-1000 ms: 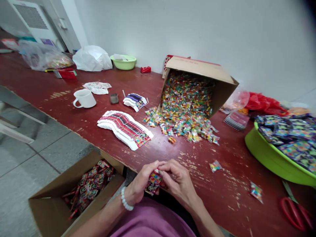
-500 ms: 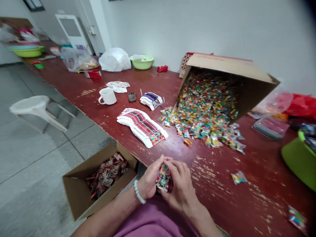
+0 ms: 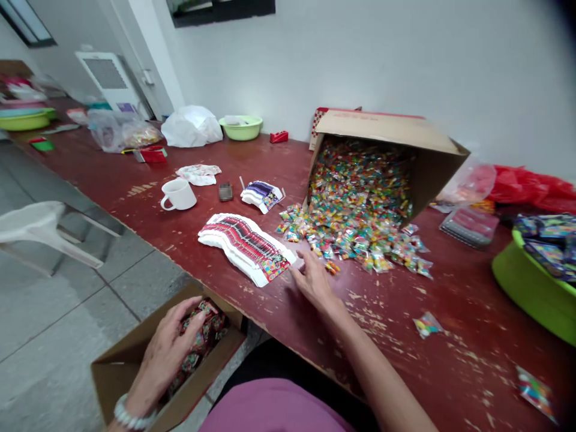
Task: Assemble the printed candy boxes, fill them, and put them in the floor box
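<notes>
My left hand, with a beaded bracelet at the wrist, is over the cardboard box below the table edge. Its fingers are apart above small red printed candy boxes lying in there. On the table, my right hand pinches the white flap at the near end of a fanned row of flattened red candy boxes. Just beyond that hand, clear packets of colourful candy spill from a large tipped carton.
A smaller stack of purple flat boxes, a white mug and a small dark object stand further back. At right is a green basin of dark packs. Single candy packets lie nearby. A white stool is left.
My hands have parted. The left went down to the box with the filled candy box, which it no longer visibly holds; the right reached forward to the row of flat boxes. The view shifted.
</notes>
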Motion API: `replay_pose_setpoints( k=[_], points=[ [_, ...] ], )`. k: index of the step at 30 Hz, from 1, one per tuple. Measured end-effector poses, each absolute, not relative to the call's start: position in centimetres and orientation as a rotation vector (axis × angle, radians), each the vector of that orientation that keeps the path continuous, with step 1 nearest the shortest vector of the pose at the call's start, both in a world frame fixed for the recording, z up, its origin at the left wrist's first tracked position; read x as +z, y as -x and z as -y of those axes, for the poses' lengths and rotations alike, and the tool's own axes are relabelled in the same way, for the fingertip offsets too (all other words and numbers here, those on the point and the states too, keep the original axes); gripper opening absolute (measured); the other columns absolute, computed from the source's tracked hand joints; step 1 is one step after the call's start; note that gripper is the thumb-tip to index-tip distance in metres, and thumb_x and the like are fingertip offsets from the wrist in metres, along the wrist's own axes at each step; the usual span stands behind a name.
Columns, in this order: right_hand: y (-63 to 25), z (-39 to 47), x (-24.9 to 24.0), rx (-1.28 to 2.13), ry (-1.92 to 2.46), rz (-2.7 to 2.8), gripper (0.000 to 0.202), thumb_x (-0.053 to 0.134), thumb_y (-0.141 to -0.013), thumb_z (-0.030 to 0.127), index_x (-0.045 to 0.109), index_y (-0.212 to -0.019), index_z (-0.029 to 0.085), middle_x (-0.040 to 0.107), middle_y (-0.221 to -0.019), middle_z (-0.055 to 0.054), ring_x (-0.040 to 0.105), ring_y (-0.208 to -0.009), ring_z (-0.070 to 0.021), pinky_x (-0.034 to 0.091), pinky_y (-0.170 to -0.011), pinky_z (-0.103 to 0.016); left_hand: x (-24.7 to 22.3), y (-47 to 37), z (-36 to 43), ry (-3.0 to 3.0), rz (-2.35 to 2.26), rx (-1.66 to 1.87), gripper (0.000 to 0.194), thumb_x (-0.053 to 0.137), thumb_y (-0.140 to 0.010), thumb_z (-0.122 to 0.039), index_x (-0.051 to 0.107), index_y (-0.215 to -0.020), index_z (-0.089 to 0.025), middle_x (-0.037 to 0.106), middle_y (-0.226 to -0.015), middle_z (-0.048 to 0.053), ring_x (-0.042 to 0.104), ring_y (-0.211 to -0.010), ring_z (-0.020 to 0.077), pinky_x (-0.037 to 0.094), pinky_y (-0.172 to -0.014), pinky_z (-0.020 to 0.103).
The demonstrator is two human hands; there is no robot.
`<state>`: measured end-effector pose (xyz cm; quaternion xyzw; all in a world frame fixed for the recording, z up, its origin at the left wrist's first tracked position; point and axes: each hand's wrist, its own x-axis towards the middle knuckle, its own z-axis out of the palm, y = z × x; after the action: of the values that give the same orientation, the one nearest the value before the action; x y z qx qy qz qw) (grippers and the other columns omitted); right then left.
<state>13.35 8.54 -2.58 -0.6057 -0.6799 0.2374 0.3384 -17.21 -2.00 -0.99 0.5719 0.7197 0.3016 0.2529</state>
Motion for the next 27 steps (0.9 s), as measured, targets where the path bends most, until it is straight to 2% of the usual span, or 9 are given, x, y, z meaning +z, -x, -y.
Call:
replay_pose_setpoints(
  k=[4,7,10,14,18,22,24,27],
  points=[
    [-11.2,-11.4,-4.1,0.609,1.715,1.664,0.041,0.074,-0.075,0.039,0.061,-0.107,0.017,0.055,-0.117,-0.016,0.053,-0.112,-0.0345,0.045,-0.09,-0.046,-0.6,13.1,0.8,-1.68,-1.799,0.874,0.042,0.053,-0.087,-0.05,0.063,-0.118,-0.024,0.06,-0.132,0.009,0.054,-0.123,0.0274,0.039,-0.108,0.043],
    [-10.4,-11.7,-4.8,0.641,1.757,1.57,0.039,0.078,-0.069,0.039,0.062,-0.097,0.018,0.056,-0.112,-0.014,0.053,-0.109,-0.0346,0.044,-0.088,-0.046,-0.3,10.7,-0.2,-1.709,-1.723,0.904,0.036,0.053,-0.088,-0.046,0.065,-0.114,-0.024,0.062,-0.13,0.008,0.057,-0.12,0.0263,0.041,-0.107,0.041],
    [-10.9,-11.6,-4.8,0.734,1.721,1.467,0.033,0.074,-0.071,0.037,0.06,-0.094,0.018,0.059,-0.105,-0.011,0.057,-0.1,-0.0301,0.045,-0.084,-0.042,-0.1,10.3,-1.3,-1.7,-1.703,0.951,0.036,0.054,-0.088,-0.044,0.065,-0.115,-0.023,0.064,-0.124,0.009,0.059,-0.115,0.0264,0.042,-0.105,0.042],
    [-13.1,-9.9,-3.2,1.009,1.514,1.421,0.024,0.058,-0.083,0.042,0.058,-0.084,0.018,0.063,-0.08,-0.003,0.06,-0.075,-0.0196,0.048,-0.071,-0.031,1.3,10.5,-2.7,-1.584,-1.713,1.035,0.043,0.059,-0.085,-0.046,0.06,-0.122,-0.022,0.065,-0.124,0.01,0.059,-0.115,0.0285,0.041,-0.104,0.043],
    [-15.3,-5.9,0.1,1.276,1.244,1.439,0.028,0.063,-0.082,0.047,0.06,-0.084,0.018,0.066,-0.082,-0.002,0.061,-0.076,-0.0165,0.05,-0.072,-0.028,3.7,8.7,-2.9,-1.229,-1.24,0.833,0.048,0.061,-0.084,-0.05,0.06,-0.123,-0.021,0.068,-0.121,0.01,0.062,-0.112,0.0287,0.047,-0.094,0.039],
    [-15.9,-2.6,2.6,1.62,0.972,1.307,0.029,0.069,-0.083,0.047,0.061,-0.087,0.019,0.065,-0.081,0.0,0.058,-0.07,-0.0133,0.048,-0.067,-0.025,3.8,5.3,-1.6,-0.852,-0.613,0.395,0.049,0.076,-0.07,-0.048,0.069,-0.105,-0.014,0.074,-0.091,0.012,0.071,-0.084,0.0278,0.052,-0.079,0.037],
    [-15.9,-1.7,3.0,1.648,0.96,1.256,0.03,0.069,-0.083,0.048,0.061,-0.088,0.019,0.064,-0.08,0.0,0.057,-0.066,-0.0118,0.047,-0.063,-0.023,3.0,4.0,-0.8,-0.728,-0.482,0.322,0.055,0.082,-0.063,-0.047,0.069,-0.104,-0.014,0.073,-0.082,0.011,0.072,-0.07,0.0258,0.053,-0.069,0.034],
    [-15.8,-0.9,3.0,1.64,0.956,1.174,0.029,0.069,-0.083,0.047,0.062,-0.09,0.019,0.063,-0.077,0.001,0.054,-0.059,-0.0099,0.045,-0.056,-0.021,2.2,3.1,0.1,-0.686,-0.484,0.363,0.06,0.086,-0.059,-0.047,0.069,-0.105,-0.013,0.072,-0.08,0.01,0.071,-0.063,0.0231,0.052,-0.059,0.028]
  ],
)
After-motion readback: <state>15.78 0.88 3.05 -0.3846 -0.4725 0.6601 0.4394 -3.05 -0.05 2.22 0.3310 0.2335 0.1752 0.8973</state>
